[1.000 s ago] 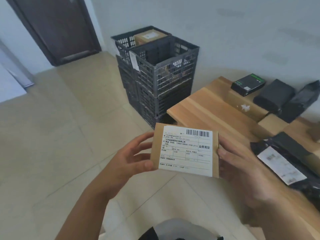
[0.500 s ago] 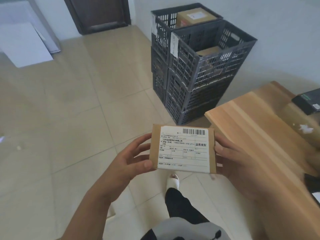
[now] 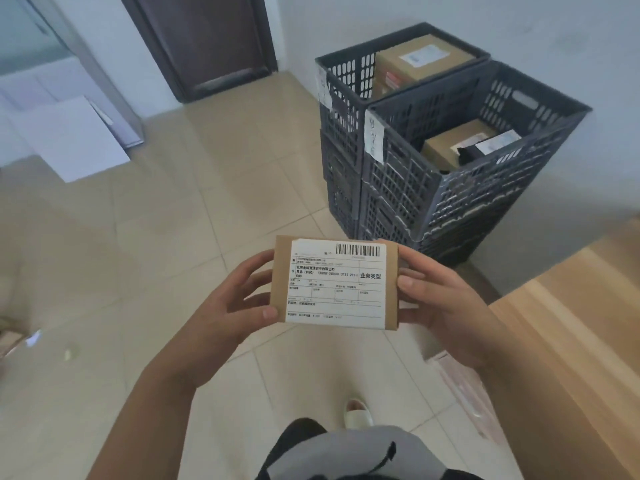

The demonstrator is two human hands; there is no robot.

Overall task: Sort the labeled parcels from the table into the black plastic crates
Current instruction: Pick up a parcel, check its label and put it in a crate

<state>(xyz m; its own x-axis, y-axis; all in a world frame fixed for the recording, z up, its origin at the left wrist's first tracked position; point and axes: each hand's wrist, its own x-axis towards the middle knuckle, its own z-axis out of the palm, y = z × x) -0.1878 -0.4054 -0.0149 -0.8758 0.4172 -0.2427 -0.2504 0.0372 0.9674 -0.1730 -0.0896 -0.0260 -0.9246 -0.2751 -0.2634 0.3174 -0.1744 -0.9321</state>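
You hold one labeled parcel (image 3: 334, 283) above the floor, left hand (image 3: 228, 308) and right hand (image 3: 446, 303) fingers gripping its side edges. Risk: misreading the label sends it to the wrong crate. Count: two top crates, far crate (image 3: 343, 84) and near crate (image 3: 408, 188); counter (image 3: 571, 341) at right.

One flat brown cardboard parcel with a white printed label (image 3: 334, 282) sits between two hands, left (image 3: 221, 315) and right (image 3: 446, 306). Two stacks of black slatted plastic crates stand side by side: the nearer (image 3: 408, 188) and the farther (image 3: 341, 109). Their top crates show three brown cardboard boxes and one black pouch (image 3: 467, 154). One pale wooden bench (image 3: 571, 341).
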